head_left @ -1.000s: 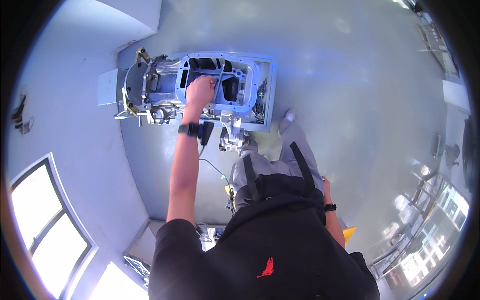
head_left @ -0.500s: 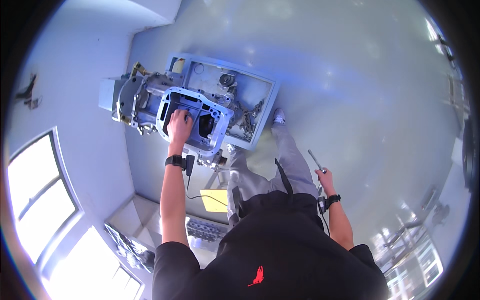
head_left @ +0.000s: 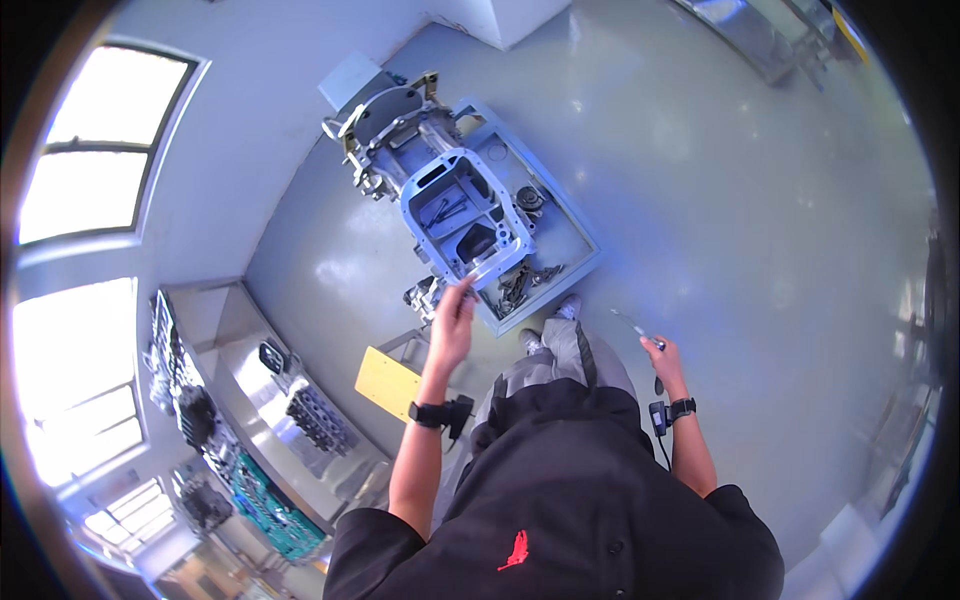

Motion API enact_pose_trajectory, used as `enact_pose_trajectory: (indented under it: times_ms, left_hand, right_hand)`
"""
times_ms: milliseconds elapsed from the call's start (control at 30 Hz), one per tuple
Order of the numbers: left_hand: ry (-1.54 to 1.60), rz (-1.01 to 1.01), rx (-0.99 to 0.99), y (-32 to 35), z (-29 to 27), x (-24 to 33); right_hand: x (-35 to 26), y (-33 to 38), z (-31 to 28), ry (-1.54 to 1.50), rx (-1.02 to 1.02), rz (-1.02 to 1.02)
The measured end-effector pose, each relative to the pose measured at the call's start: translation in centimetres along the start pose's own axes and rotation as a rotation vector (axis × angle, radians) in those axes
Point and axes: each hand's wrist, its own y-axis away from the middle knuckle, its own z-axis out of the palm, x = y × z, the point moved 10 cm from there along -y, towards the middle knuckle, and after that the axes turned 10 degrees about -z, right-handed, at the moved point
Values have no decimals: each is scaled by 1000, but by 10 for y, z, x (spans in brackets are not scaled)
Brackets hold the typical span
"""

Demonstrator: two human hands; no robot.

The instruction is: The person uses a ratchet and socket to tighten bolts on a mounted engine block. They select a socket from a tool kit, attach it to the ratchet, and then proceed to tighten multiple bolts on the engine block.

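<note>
A grey-blue metal engine housing [head_left: 455, 205] stands on a flat framed stand [head_left: 575, 245] on the floor in front of me. My left hand [head_left: 452, 322], with a black watch on the wrist, reaches to the housing's near edge; its fingers are spread and hold nothing. Out to the side, at hip height, my right hand [head_left: 667, 355] grips a thin metal hand tool [head_left: 630, 324]. Loose bolts and small parts [head_left: 518, 284] lie on the stand just beyond my left fingers.
A yellow flat piece [head_left: 388, 382] lies beside my left forearm. A steel workbench [head_left: 255, 400] with engine parts and tool racks runs along the left wall under bright windows. Smooth grey floor [head_left: 740, 200] spreads to the right.
My left hand has pulled back from inside the housing to its near edge. My head turned, so the housing swung from the left toward the middle. My right hand with the tool is further out.
</note>
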Motion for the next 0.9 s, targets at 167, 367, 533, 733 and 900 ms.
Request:
enact_pose_trajectory:
  times_ms: [167, 367, 533, 733, 900]
  left_hand:
    - [202, -112, -161, 45, 48, -29]
    - [240, -55, -216, 60, 76, -35]
    - [-119, -8, 26, 61, 78, -13]
    - [-218, 12, 168, 39, 114, 28]
    - [-275, -26, 241, 14, 158, 47]
  right_hand:
    - [-168, 13, 52, 168, -383, -331]
    - [-238, 40, 84, 146, -669, -547]
    - [-232, 20, 69, 176, -701, -619]
    - [-261, -33, 30, 128, -836, -685]
    - [-271, -73, -2, 157, -899, -695]
